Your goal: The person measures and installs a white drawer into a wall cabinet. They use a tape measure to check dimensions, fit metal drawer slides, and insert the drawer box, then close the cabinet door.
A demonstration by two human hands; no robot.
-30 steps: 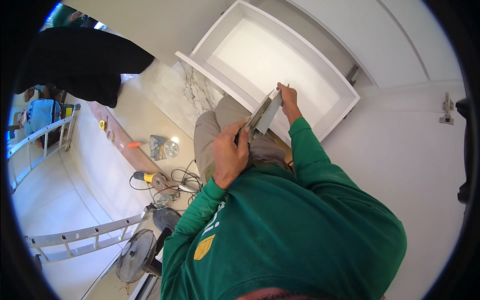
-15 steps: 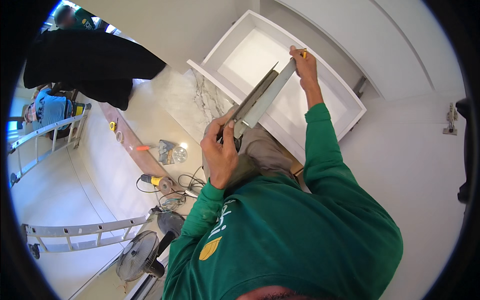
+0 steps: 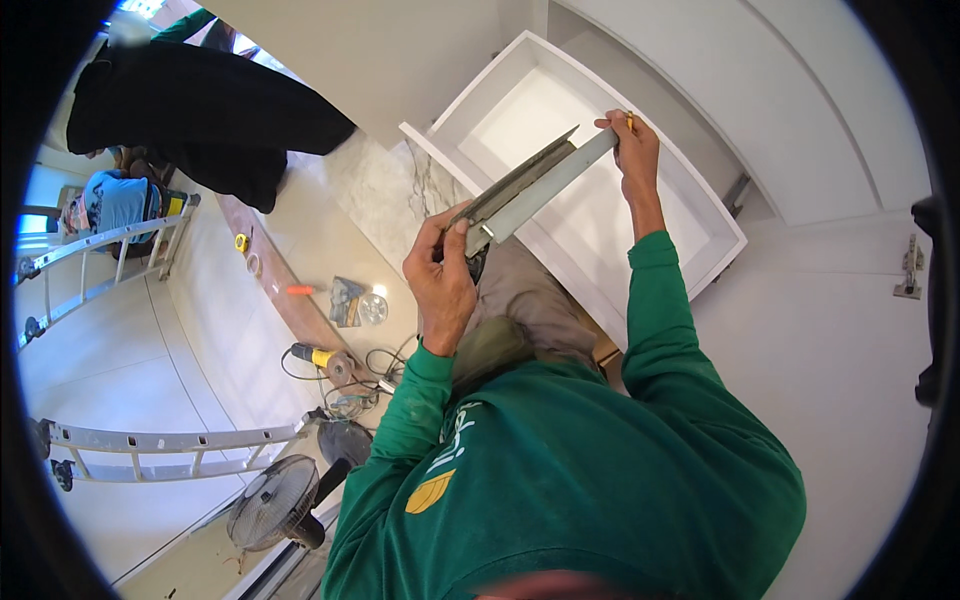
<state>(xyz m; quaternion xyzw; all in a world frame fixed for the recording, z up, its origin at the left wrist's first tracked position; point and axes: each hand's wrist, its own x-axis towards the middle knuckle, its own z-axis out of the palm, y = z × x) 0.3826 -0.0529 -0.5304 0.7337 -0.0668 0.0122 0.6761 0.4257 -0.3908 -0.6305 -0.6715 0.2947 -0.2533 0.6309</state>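
Both my hands hold a long, two-part metal rail [image 3: 555,192] aslant over the open white drawer [image 3: 710,215]. It has a smooth pale grey strip and, beside it, a darker strip with a pointed far end. My left hand [image 3: 442,285] pinches its near, lower end, with the thumb on top. At the far end, the fingers of my right hand [image 3: 637,165] close round the pale strip. A small yellow stick, perhaps a pencil [image 3: 630,121], pokes out from those fingers. What lies under my left palm is hidden.
On the left floor lie a yellow angle grinder [image 3: 325,357] with cables, a putty knife [image 3: 300,290], a clear round container [image 3: 373,309] and a tape measure [image 3: 241,242]. Two ladders [image 3: 120,255] and a fan [image 3: 275,505] stand farther left. A person [image 3: 115,210] crouches beyond.
The rail has tilted closer to level in the view. My right hand has moved right and slightly down with its far end, while my left hand keeps its pinch. The view has shifted a little.
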